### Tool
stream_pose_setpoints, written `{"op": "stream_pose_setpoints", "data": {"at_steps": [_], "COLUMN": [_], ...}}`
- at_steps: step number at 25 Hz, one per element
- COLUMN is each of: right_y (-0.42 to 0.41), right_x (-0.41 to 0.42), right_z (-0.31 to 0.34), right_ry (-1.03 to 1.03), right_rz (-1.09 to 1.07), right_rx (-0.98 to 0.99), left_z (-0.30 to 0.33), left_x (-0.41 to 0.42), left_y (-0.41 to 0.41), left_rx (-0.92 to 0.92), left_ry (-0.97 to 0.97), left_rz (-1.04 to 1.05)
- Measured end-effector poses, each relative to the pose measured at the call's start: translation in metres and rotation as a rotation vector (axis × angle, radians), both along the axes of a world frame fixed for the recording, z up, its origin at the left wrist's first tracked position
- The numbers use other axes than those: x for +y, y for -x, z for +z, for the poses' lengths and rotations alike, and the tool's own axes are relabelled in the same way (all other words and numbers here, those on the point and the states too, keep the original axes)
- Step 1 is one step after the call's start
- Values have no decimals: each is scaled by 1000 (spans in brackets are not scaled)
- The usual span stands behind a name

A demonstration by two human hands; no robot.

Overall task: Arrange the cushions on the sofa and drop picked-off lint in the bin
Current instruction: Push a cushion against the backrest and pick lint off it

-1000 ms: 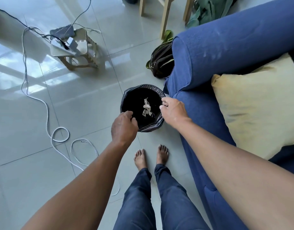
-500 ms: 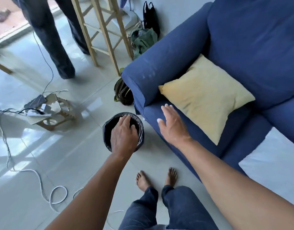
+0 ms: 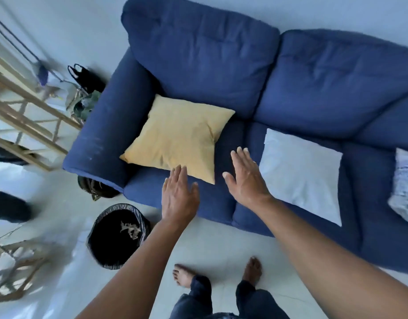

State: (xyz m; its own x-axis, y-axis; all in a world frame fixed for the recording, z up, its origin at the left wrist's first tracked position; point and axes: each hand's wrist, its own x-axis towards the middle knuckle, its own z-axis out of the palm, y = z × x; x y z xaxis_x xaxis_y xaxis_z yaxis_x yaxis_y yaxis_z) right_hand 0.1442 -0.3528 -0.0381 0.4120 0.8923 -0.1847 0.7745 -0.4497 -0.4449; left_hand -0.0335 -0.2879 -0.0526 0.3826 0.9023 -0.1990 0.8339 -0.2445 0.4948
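Yellow cushion [image 3: 178, 137] flat on sofa [image 3: 313, 88], corner toward left hand [image 3: 178, 196]

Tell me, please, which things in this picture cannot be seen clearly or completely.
- Patterned cushion, head view: cut off by the right edge.
- Sofa: its right end runs out of frame.
- Stool at lower left: motion blur hides what lies on it.
- Bag beside the armrest: mostly hidden behind the sofa.
- Bin: the pale scrap inside is too small to identify.
- Left hand: whether it touches the yellow cushion is unclear.
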Motion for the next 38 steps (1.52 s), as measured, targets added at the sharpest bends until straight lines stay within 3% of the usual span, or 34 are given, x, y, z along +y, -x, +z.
{"op": "stream_pose_setpoints", "data": {"at_steps": [13, 25, 32, 38], "right_y": [-238, -344, -417, -463], "right_x": [-231, -296, -308, -319], "right_z": [4, -29, -110, -263], "right_ry": [29, 78, 171, 335], "right_rz": [-445, -745, -949, -1004], "right_rx": [52, 126, 322, 493], "left_z": [14, -17, -85, -220], "left_x": [-165, -198, -196, -209], "left_y": [-290, -458, -551, -644], "left_rx": [-34, -17, 181, 390], "left_ry": [-1, 57, 133, 190], "left_rz": [-572, -908, -1068, -1123]}}
